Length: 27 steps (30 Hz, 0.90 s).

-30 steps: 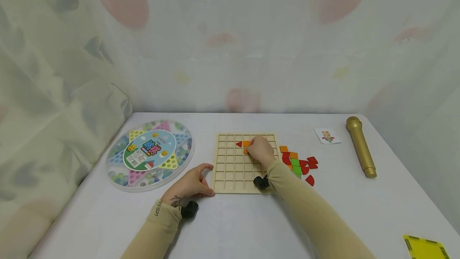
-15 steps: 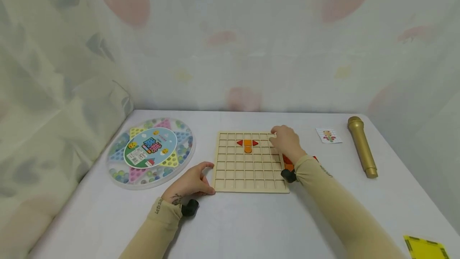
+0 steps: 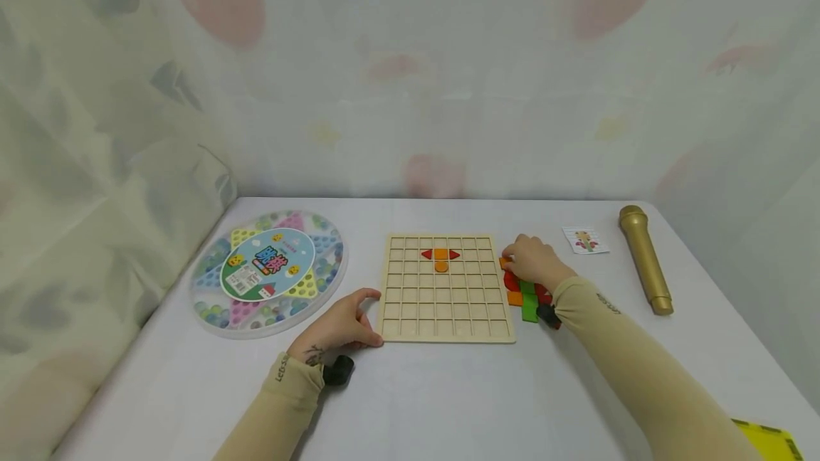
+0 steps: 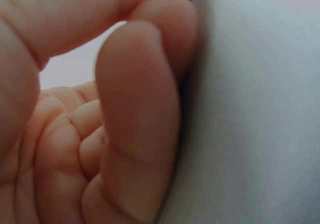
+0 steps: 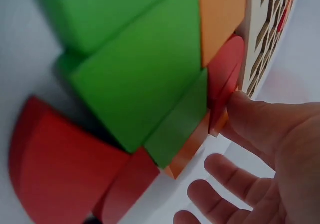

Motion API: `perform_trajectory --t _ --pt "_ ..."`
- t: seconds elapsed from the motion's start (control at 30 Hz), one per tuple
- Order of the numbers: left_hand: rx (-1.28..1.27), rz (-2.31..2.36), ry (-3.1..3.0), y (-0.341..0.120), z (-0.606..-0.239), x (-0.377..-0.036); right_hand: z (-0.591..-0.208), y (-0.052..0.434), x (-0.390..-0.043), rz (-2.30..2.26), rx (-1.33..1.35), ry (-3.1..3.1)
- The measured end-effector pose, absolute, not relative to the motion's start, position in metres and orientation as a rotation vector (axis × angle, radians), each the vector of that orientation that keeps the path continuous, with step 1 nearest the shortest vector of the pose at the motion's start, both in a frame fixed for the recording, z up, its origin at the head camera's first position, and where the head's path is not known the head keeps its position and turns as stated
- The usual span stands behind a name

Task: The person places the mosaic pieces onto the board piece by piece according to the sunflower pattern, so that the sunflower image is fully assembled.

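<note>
A wooden grid board (image 3: 442, 311) lies mid-table, with two red triangles and orange pieces (image 3: 440, 257) set in its top rows. My right hand (image 3: 530, 259) rests on a pile of red, orange and green pieces (image 3: 528, 300) just right of the board. In the right wrist view its thumb (image 5: 260, 115) touches a red piece (image 5: 226, 69) beside a green piece (image 5: 135, 78), and the fingers hang loose, holding nothing. My left hand (image 3: 341, 324) sits loosely curled on the table at the board's lower left corner, fingertips against its edge.
A round plastic marble game (image 3: 269, 272) lies to the left. A gold microphone (image 3: 643, 260) and a small card (image 3: 584, 240) lie at the far right. A yellow object (image 3: 769, 440) shows at the bottom right corner. Patterned curtain walls the table (image 3: 448, 404).
My right hand left the pieces on the board and moved right, off the board, down onto the pile of loose pieces. The left hand has not moved.
</note>
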<state>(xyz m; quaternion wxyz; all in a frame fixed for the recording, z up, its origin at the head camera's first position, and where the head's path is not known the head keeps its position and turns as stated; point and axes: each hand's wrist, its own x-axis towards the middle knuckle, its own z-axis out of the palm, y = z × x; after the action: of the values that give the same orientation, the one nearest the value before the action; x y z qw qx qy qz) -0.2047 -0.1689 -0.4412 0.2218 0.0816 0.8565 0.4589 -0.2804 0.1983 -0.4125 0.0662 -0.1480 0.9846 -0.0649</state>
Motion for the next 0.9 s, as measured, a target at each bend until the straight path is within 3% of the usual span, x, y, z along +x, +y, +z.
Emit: perform_trajectory --t 0.47,0.7,0.9 --pt "0.229 1.288 2.352 -0.169 -0.441 -0.205 -0.389 0.194 -0.292 -0.471 -0.349 2.939" --pt "0.236 1.307 2.341 -0.169 -0.441 -0.204 -0.369 0.146 -0.295 -0.714 -0.477 2.968" --pt "0.264 1.321 2.343 -0.170 -0.442 -0.203 -0.374 0.100 -0.295 -0.651 -0.639 2.913"
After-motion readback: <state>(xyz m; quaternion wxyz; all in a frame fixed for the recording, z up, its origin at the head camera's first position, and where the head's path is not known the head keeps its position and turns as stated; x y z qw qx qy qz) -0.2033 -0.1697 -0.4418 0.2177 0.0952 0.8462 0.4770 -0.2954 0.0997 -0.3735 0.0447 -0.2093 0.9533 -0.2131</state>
